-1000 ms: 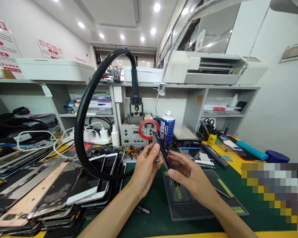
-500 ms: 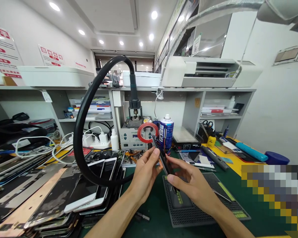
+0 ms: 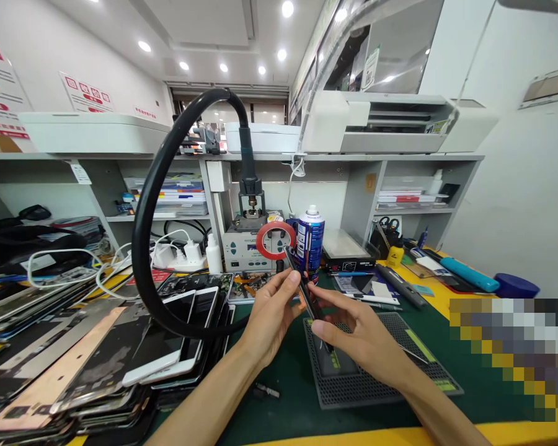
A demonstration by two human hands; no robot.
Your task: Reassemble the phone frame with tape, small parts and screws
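A slim black slab (image 3: 309,301), phone-like and seen nearly edge-on, is held slanted above the mat in front of me. My left hand (image 3: 272,310) is closed on its upper part, thumb on the near side. Along the lower right side, my right hand (image 3: 353,328) grips the slab between thumb and fingers. A thin metal tip shows beneath the right thumb; I cannot tell what it belongs to. Under the hands lies a grey perforated repair mat (image 3: 353,390). Just beyond the slab's top end is a red tape roll (image 3: 263,241).
Stacked phone and tablet parts (image 3: 88,365) cover the left side. A thick black hose (image 3: 139,248) loops up from the hot-air station (image 3: 242,248). Behind my hands stands a blue spray can (image 3: 310,241). Tweezers (image 3: 413,354) lie on the mat's right side.
The view has tilted slightly, so the surroundings sit a little higher in the picture. Both hands keep nearly the same hold on the black slab.
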